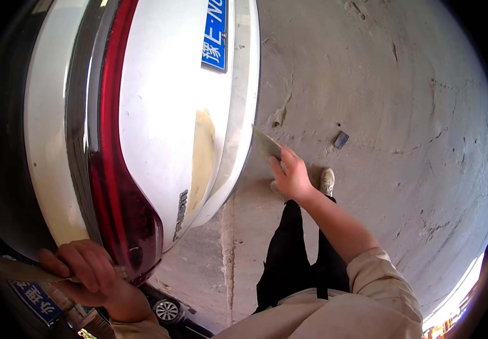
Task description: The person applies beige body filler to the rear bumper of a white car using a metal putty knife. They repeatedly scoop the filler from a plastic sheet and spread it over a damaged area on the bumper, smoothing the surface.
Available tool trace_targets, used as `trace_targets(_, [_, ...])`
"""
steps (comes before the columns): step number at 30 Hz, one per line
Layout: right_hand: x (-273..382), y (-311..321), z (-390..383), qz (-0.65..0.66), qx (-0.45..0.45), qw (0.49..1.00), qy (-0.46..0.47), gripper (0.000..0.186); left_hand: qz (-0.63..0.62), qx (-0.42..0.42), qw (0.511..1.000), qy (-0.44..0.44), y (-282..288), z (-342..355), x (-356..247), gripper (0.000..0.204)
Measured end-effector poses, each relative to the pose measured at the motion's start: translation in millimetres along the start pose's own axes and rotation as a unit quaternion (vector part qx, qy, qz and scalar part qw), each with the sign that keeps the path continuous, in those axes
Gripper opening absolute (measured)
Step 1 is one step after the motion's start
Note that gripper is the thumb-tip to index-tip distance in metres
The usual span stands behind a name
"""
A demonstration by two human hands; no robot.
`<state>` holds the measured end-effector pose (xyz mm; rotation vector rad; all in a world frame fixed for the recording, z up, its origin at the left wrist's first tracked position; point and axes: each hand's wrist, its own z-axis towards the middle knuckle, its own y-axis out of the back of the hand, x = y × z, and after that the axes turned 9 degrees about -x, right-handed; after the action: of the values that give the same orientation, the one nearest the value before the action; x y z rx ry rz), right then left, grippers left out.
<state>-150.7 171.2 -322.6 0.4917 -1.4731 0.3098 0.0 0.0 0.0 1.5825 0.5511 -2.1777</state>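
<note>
A white car's rear [159,96] fills the left, with a pale yellow filler patch [203,158] on its panel beside the blue plate. My right hand [294,176] is closed on a thin, flat putty spreader [266,144]. The spreader's far tip is close to the bumper's edge; whether they touch I cannot tell. At the lower left, my left hand [88,271] is wrapped round a flat, thin plate [20,270], dim and partly out of clear sight. This hand is by the lower end of the red tail light [125,212].
Cracked grey concrete floor [402,113] spreads to the right. On it lies a small dark block [341,139] beyond my shoes [327,182]. Another car's wheel [166,310] and a blue sign [36,300] show at the lower left.
</note>
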Motion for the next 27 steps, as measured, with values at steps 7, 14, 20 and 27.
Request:
trace_targets(7, [-11, -59, 39, 0.01, -0.109, 0.994, 0.029, 0.04, -0.061, -0.116, 0.991, 0.037, 26, 1, 9, 0.018])
trace_targets(14, [-8, -75, 62, 0.036, -0.089, 0.995, 0.028, 0.038, -0.049, -0.164, 0.985, 0.038, 30, -8, 3, 0.019])
trace_targets(20, [-6, -86, 62, 0.032, -0.1, 0.993, 0.06, 0.042, -0.056, -0.022, 0.99, 0.128, 13, 6, 5, 0.015])
trace_targets(27, [-4, -86, 53, 0.029, -0.103, 0.991, 0.077, 0.049, -0.127, -0.034, 0.986, 0.098, -2, 8, 19, 0.014])
